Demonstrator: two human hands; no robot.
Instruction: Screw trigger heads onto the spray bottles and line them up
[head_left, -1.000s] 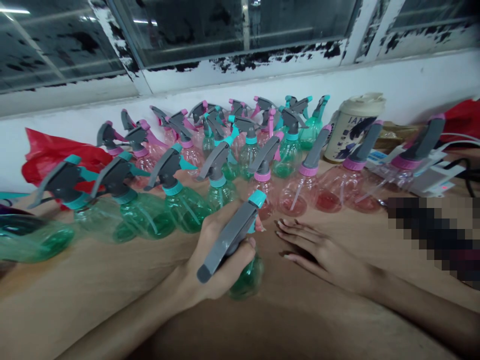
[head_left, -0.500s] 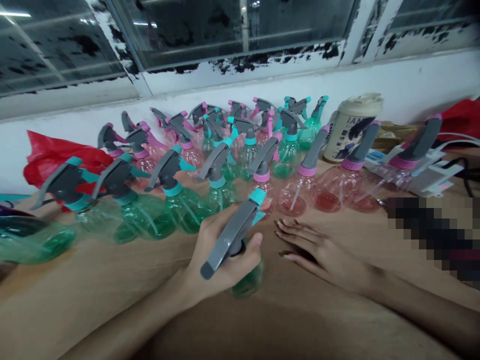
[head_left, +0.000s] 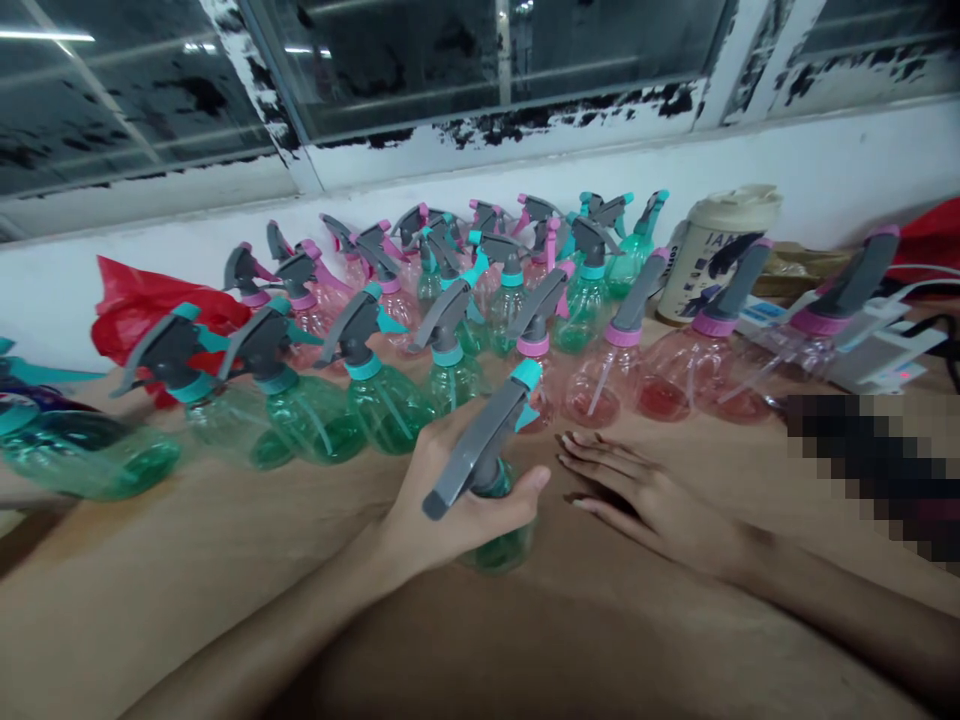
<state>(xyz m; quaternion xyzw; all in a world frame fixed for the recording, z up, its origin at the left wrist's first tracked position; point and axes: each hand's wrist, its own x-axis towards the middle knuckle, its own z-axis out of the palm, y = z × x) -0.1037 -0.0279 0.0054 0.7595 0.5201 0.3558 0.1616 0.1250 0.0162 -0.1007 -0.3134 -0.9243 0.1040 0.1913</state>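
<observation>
A green spray bottle [head_left: 504, 548] with a grey trigger head and turquoise nozzle stands on the table in front of me. My left hand [head_left: 439, 500] is wrapped round it below the head, thumb stretched out along the right side. The fingers on its far side are mostly hidden. Flat on the wood to the right lies my right hand [head_left: 656, 505], fingers extended and holding nothing. Just beyond my hands runs a front row of spray bottles, among them a green one [head_left: 390, 405] and a pink one [head_left: 592, 390].
More spray bottles [head_left: 510, 310] crowd behind the front row, towards the wall. A red plastic bag [head_left: 165, 315] lies at the left. On the right are a cream cup [head_left: 712, 250] and a white device with cables [head_left: 881, 355]. A pixelated dark patch covers part of the right side.
My left thumb has come away from the bottle's upper front and now stretches further right. The view has shifted slightly left. My right hand stays on the table.
</observation>
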